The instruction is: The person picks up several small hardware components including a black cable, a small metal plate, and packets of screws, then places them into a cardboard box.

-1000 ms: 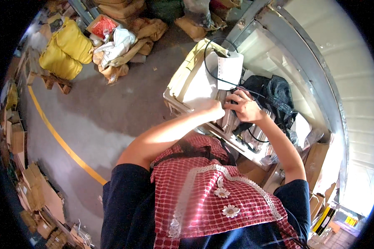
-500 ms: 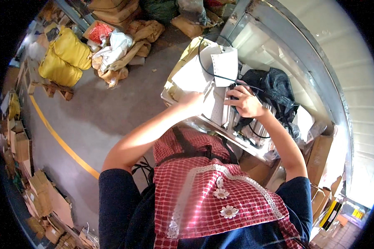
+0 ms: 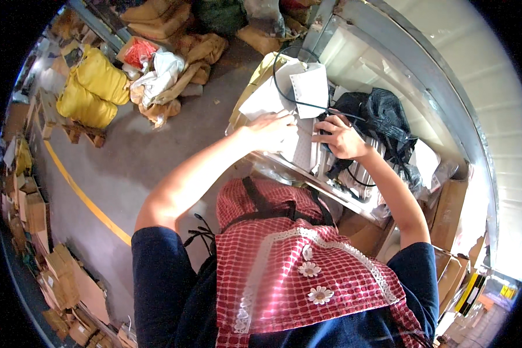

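My left hand [image 3: 274,130] is in bright light above the left part of the cluttered bench [image 3: 342,203]. Its fingers are curled together beside white paper sheets [image 3: 310,90], and glare hides what they hold. A short way to the right, my right hand [image 3: 343,139] has its fingers bent round a black cable [image 3: 315,105]. That cable rises in a wide loop over the sheets and passes the right fingertips. Under and between both hands lies a pale, flat dotted surface [image 3: 301,148]. Beside the right hand is a heap of black mesh-like material [image 3: 377,113].
A metal frame and pale wall panel [image 3: 470,87] bound the right side. Cardboard boxes [image 3: 449,217] stand at the lower right. Across the floor, yellow sacks [image 3: 93,90] rest on a wooden pallet [image 3: 81,133]. More cardboard [image 3: 69,272] lines the left.
My left hand has turned and shifted slightly, so its curled fingers show more over the papers. My right hand stays at nearly the same spot by the cable. The view has shifted slightly.
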Available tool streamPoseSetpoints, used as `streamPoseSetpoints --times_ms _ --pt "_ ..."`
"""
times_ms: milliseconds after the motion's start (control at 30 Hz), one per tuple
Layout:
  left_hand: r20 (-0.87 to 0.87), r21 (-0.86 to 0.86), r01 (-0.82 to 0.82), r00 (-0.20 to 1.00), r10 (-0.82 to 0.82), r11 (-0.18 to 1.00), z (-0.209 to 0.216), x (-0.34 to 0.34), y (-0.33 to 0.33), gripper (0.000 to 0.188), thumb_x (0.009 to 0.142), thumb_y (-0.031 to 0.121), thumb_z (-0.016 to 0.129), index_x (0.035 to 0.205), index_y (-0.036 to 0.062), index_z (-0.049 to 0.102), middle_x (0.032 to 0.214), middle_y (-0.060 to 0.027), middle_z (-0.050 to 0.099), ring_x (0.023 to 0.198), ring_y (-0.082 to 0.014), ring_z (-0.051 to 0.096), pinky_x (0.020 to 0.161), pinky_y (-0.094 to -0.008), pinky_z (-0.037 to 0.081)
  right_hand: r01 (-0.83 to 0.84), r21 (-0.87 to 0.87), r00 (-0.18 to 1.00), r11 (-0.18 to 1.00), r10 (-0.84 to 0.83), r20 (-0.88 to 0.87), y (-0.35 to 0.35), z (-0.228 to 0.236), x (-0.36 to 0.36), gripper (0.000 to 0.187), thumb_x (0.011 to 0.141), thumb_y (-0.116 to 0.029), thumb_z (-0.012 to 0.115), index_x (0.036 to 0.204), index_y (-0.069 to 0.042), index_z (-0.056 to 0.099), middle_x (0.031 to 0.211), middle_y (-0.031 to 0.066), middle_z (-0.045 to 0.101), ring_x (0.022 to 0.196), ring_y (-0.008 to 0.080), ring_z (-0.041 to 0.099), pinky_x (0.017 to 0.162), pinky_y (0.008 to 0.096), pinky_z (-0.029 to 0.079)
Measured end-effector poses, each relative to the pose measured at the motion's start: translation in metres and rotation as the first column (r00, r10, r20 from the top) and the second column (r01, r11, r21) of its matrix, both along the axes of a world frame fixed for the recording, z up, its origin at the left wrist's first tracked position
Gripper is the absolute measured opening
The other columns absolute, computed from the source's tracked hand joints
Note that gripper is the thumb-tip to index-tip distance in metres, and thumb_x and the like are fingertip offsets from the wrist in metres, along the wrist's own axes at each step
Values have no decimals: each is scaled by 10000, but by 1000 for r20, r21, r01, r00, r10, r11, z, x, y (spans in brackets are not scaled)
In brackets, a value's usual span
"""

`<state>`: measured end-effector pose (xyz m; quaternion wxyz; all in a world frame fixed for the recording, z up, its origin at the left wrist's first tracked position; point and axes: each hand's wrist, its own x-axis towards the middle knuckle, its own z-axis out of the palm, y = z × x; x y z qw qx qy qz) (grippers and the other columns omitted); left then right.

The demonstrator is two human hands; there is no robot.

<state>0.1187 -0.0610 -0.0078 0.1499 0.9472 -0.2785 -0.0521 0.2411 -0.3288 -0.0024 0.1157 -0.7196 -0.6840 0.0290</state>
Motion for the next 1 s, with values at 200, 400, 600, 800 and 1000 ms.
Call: streamPoseSetpoints --times_ms 200,400,600,800,1000 --pt "-2 171 70 997 -71 983 14 2 -14 423 769 249 757 1079 -3 619 1158 -151 539 1137 -281 532 923 -404 539 35 -17 999 999 -35 -25 -2 -5 -1 442 727 -61 632 1131 -219 718 1297 12 595 1189 289 512 1059 481 382" --pt "72 162 -15 997 3 987 8 0 -24 328 740 190 727 994 3 637 1068 -144 552 1106 -267 535 900 -387 541 34 -11 999 999 -34 5 -3 -5 -2 441 735 -58 637 1139 -217 716 1310 16 588 1188 293 510 1040 480 403" --pt "115 56 -34 993 28 998 -10 2 -20 319 712 195 735 970 27 649 1085 -131 558 1106 -259 533 904 -372 537 27 -1 1000 1000 -27 1 0 -4 -4 438 735 -57 628 1134 -212 724 1311 20 597 1174 292 516 1028 473 413" --pt "48 151 31 998 -39 988 4 3 -25 442 688 281 800 1011 14 660 1125 -139 560 1155 -271 526 925 -390 530 40 5 999 999 -39 -10 -3 -5 -5 440 739 -56 626 1139 -208 724 1317 19 599 1165 290 523 1025 469 406" --pt "11 238 66 997 -71 969 15 8 -31 480 684 317 817 1017 4 668 1141 -155 574 1156 -272 529 922 -401 532 50 -2 999 999 -50 13 -6 -8 -3 454 738 -58 627 1152 -219 718 1322 14 597 1165 277 523 1040 467 372"
